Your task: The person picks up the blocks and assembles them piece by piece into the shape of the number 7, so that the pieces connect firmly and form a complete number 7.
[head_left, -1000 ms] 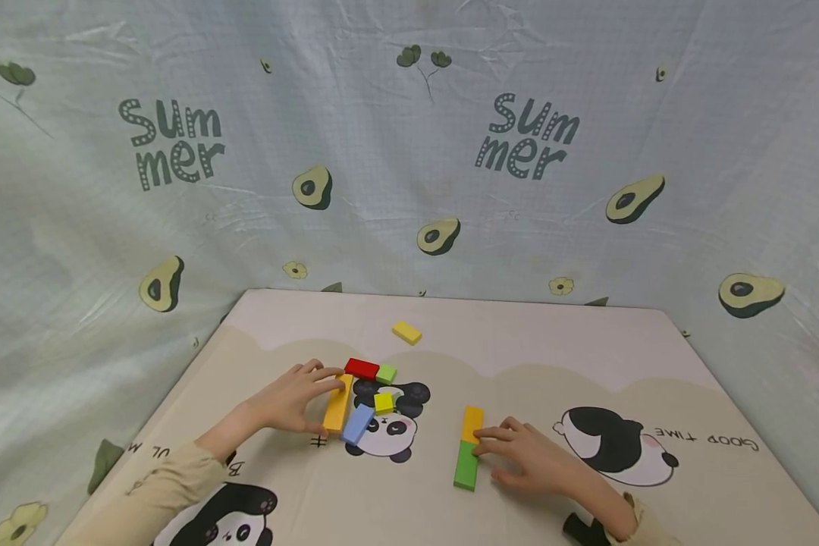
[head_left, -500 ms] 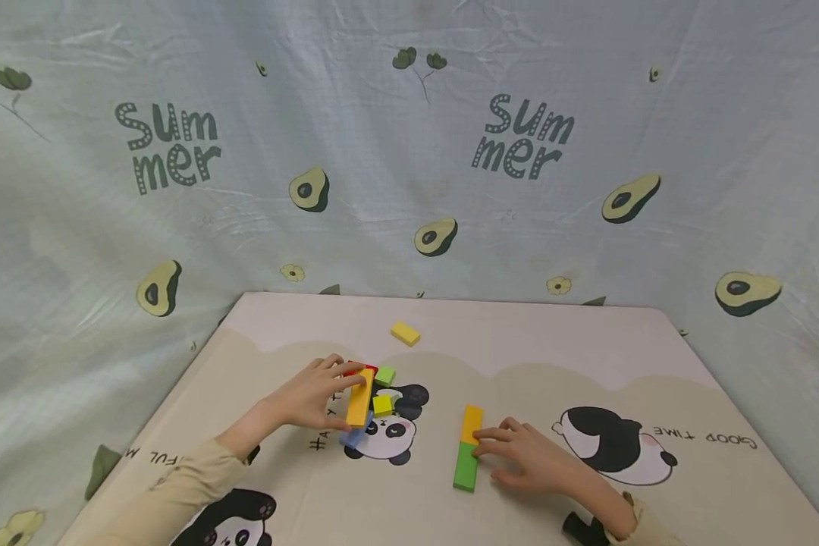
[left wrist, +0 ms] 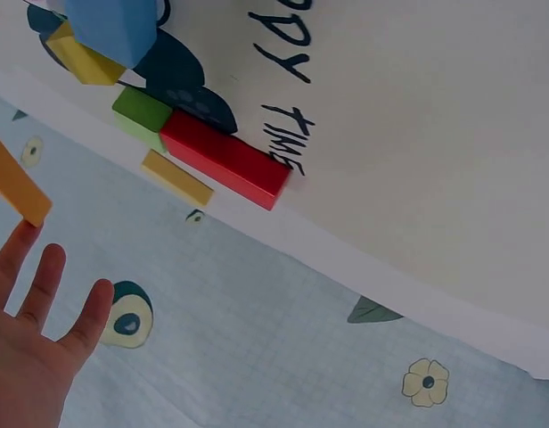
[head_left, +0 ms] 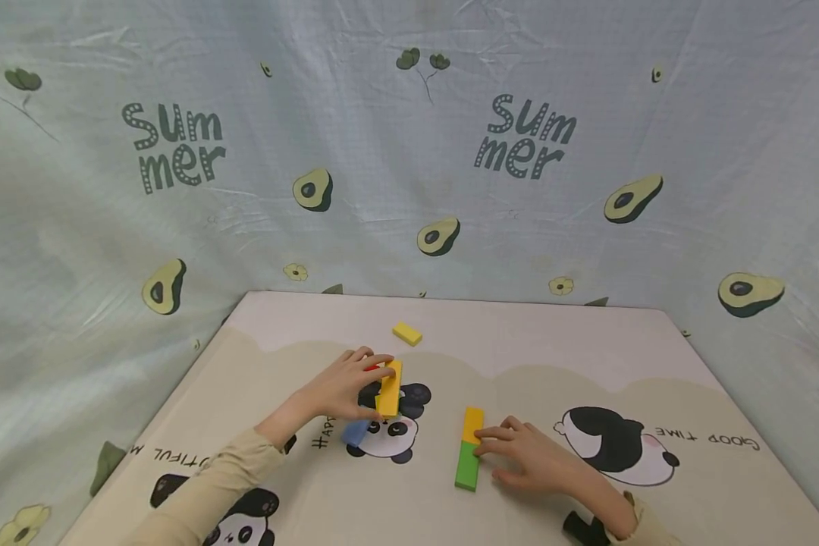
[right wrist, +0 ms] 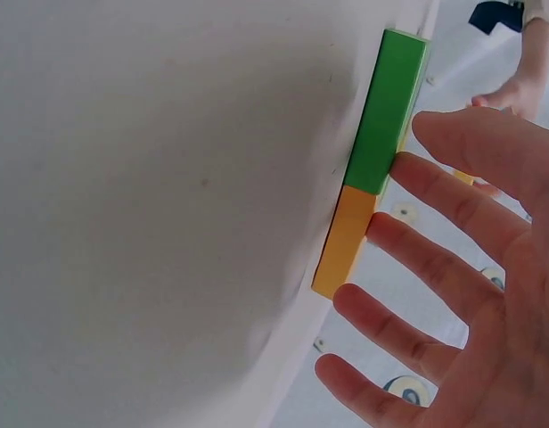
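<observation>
My left hand (head_left: pixel 344 388) pinches a long orange-yellow block (head_left: pixel 391 388) between thumb and fingers, holding it over the panda print. In the left wrist view only one end of that block (left wrist: pixel 18 183) shows, at the left edge. Under and around the left hand lie a blue block (head_left: pixel 356 432), a red block (left wrist: pixel 225 160), a light green block (left wrist: pixel 143 114) and a yellow block (left wrist: pixel 83 58). My right hand (head_left: pixel 527 455) has its fingers extended, fingertips right at the side of a green block (right wrist: pixel 384 111) and a shorter orange block (right wrist: pixel 346 239) lying end to end.
A pale yellow block (head_left: pixel 407 334) lies farther back on the table. The tabletop (head_left: pixel 553 341) carries panda prints and lettering. Behind it hangs a cloth (head_left: pixel 368 136) printed with avocados.
My left hand has picked up the long orange-yellow block from the left of the group and carried it rightward over the other blocks. The right hand and its two blocks stay put.
</observation>
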The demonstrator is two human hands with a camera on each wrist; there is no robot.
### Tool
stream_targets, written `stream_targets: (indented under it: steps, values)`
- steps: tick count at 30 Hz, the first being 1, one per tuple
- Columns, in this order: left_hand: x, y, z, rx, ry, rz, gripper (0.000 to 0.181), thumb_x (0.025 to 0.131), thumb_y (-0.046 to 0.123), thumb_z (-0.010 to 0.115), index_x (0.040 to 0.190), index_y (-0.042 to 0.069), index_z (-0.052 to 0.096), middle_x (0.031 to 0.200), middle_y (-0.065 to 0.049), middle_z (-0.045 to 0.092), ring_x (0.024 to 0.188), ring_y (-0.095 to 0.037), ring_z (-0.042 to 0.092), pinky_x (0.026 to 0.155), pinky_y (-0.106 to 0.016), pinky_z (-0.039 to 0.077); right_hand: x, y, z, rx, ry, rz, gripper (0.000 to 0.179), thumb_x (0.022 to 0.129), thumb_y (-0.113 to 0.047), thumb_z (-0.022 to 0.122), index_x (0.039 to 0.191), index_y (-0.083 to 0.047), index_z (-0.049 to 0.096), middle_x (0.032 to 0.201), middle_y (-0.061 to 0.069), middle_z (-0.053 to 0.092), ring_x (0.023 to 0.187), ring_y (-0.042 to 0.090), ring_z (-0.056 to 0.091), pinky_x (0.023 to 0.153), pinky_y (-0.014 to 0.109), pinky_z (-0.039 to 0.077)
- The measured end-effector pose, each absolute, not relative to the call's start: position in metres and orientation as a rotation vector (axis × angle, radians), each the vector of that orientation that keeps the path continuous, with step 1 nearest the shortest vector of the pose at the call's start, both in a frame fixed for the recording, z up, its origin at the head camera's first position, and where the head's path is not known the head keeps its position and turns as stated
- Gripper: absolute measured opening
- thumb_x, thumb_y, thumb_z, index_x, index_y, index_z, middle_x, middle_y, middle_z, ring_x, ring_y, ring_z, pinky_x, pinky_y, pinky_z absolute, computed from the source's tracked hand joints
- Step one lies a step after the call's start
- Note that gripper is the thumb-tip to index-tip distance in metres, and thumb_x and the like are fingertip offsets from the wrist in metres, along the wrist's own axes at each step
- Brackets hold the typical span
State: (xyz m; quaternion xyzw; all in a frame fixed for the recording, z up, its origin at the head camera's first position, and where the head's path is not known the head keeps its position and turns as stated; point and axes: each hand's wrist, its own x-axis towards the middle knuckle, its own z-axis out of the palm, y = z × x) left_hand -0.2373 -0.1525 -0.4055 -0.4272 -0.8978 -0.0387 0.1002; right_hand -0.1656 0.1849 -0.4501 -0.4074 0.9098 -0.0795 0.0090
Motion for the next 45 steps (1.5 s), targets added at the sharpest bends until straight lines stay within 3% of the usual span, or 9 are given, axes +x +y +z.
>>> stream_targets:
  steps: [8,25,40,45]
  values:
    - [-0.247,-0.133,-0.411,-1.300,-2.634,-0.074,0.062,0.071,0.057,0.063,0.120,0.020,0.051,0.133,-0.003,0.046,0.108,-0.020,0.041,0.089,-0.039,0.037,-0.165,0.185,-0.449,-1.265,2.835,-0.263,0.032,0.081,-0.030,0.061,0.112,-0.035,0.056,0.125,-0.004,0.054,0.099,0.015,0.047,0.075,0.035,0.043]
    - [-0.262,-0.099,-0.411,-1.346,-2.637,-0.050,0.067,0.070,0.057,0.063,0.124,0.020,0.049,0.135,-0.004,0.044,0.121,-0.028,0.039,0.096,-0.042,0.034,-0.168,0.183,-0.446,-1.201,2.810,-0.256,0.031,0.082,-0.031,0.060,0.112,-0.037,0.055,0.126,-0.004,0.053,0.102,0.017,0.047,0.077,0.037,0.043]
    - [-0.268,-0.067,-0.407,-1.365,-2.641,0.025,0.066,0.072,0.055,0.063,0.127,0.021,0.047,0.137,-0.002,0.041,0.120,-0.023,0.035,0.100,-0.039,0.032,-0.167,0.183,-0.445,-1.238,2.828,-0.265,0.032,0.081,-0.031,0.062,0.112,-0.035,0.056,0.125,-0.003,0.054,0.099,0.017,0.047,0.074,0.038,0.043]
    - [-0.269,-0.061,-0.407,-1.380,-2.650,0.013,0.066,0.074,0.054,0.062,0.128,0.019,0.046,0.138,-0.004,0.041,0.124,-0.025,0.034,0.105,-0.043,0.028,-0.166,0.183,-0.445,-1.233,2.815,-0.272,0.032,0.081,-0.031,0.061,0.112,-0.035,0.056,0.125,-0.003,0.054,0.099,0.017,0.047,0.075,0.039,0.043]
